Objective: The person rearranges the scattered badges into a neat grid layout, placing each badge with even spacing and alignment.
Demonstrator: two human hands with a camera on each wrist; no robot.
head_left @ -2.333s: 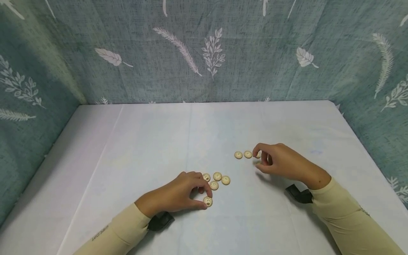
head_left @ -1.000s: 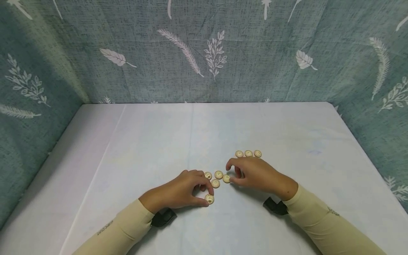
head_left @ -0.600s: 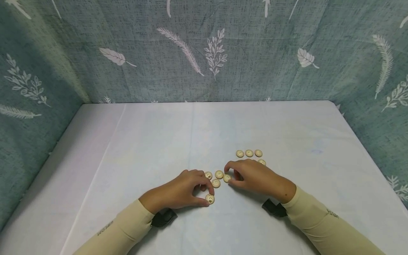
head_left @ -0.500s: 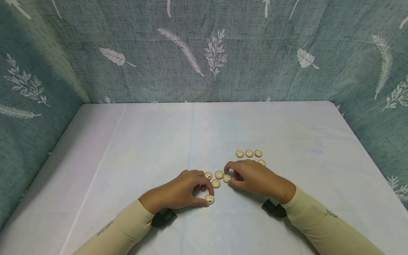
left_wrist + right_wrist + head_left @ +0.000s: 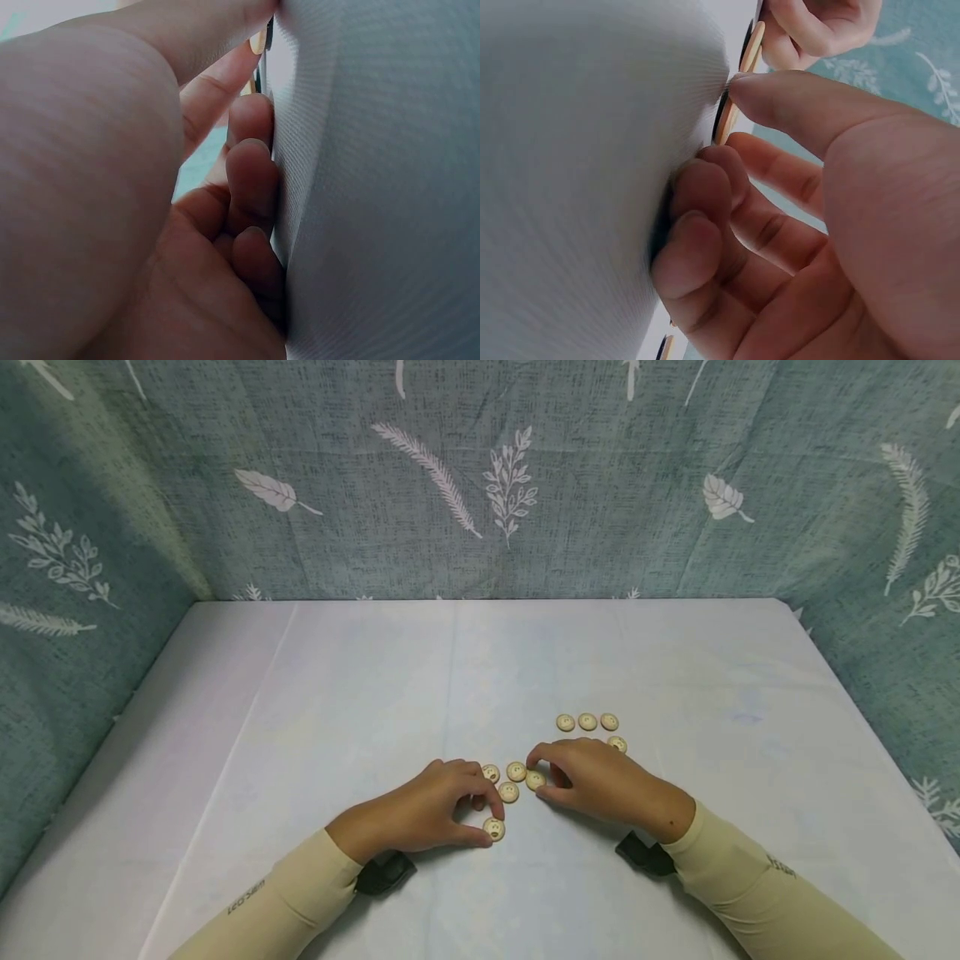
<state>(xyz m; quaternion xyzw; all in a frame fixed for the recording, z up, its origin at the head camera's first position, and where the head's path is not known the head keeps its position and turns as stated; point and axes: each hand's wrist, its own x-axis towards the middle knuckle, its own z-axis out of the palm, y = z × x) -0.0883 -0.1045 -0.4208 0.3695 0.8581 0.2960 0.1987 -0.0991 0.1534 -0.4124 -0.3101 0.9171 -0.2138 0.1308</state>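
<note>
Small round wooden discs with dark face-like marks lie on the white cloth. My left hand [image 5: 416, 810] pinches one disc [image 5: 493, 829] at its edges between thumb and index finger, flat on the cloth. Its other fingers [image 5: 251, 180] curl against the cloth in the left wrist view. My right hand [image 5: 600, 781] holds another disc [image 5: 536, 779] between thumb and index finger, also on the cloth; the right wrist view shows this disc [image 5: 727, 120] edge-on beside the thumb. Between the hands lie discs [image 5: 516, 772], [image 5: 508, 792] and a partly hidden disc [image 5: 491, 773].
Beyond my right hand, a row of three discs [image 5: 587, 722] runs left to right. One more disc [image 5: 617, 744] sits below the row's right end, partly behind the hand. A green leaf-patterned curtain [image 5: 480, 510] borders the table [image 5: 337, 677] at back and sides.
My right hand has come left and nearer from the row's right end to the near group and taken a disc's edges. A disc below the row is uncovered. My left hand keeps its pinch.
</note>
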